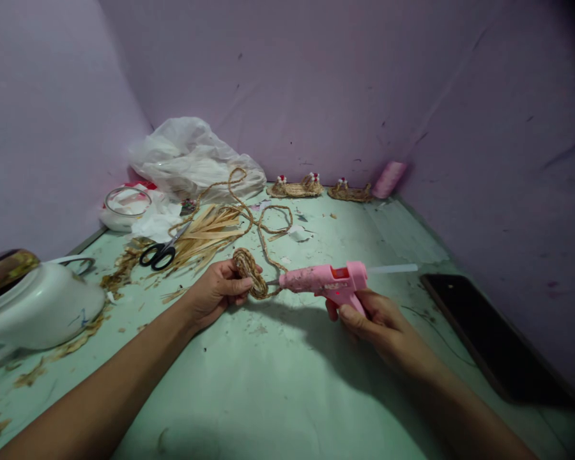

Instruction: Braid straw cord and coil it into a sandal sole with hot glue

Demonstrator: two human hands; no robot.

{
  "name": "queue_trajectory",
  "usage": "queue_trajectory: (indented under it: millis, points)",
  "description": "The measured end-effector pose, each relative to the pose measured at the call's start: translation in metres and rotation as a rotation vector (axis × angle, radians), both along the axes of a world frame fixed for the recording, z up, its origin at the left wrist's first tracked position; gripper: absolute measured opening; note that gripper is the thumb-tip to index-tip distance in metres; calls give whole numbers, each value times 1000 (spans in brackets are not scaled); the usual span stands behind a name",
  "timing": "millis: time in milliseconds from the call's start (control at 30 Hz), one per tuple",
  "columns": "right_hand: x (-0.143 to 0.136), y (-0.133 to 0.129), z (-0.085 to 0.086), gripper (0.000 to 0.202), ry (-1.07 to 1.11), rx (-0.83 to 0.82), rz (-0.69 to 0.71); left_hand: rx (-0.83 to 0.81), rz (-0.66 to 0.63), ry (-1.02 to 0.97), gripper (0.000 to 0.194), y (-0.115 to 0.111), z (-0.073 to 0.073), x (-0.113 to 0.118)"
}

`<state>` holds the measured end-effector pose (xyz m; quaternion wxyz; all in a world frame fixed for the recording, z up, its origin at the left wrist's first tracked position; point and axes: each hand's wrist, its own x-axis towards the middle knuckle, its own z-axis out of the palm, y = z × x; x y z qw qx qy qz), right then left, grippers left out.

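A small oval coil of braided straw cord [250, 271] is pinched between the thumb and fingers of my left hand [224, 286]. From the coil, a long tail of the same cord [263, 246] loops away across the tabletop toward the back. My right hand [371, 317] is wrapped round the handle of a pink hot glue gun [323, 281], whose metal nozzle points left and meets the coil's right side. Whether the tip touches the cord or sits just short of it, I cannot tell. A clear glue stick [393, 269] sticks out of the gun's rear.
Black-handled scissors [163, 253] lie by loose straw strips [213, 230]. At left stands a white pot [43, 303]; at right lies a dark phone [483, 332]. Along the back are a plastic bag [196, 156], small woven straw pieces [294, 190] and a pink spool [389, 179].
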<state>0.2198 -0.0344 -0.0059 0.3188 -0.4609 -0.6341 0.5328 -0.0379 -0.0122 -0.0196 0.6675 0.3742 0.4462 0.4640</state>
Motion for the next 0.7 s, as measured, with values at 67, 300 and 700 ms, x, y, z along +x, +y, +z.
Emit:
queue_trajectory:
  millis: [67,300,700]
  points:
    - [0,0,1,35,1,8,-2,7,-2,8,36,-1,-1,0]
    - [-1,0,0,34,39,-5,4,52,-52,74,44,-3,0,2]
    - [-1,0,0,32,79,-8,1,56,-81,67,48,-4,-1,1]
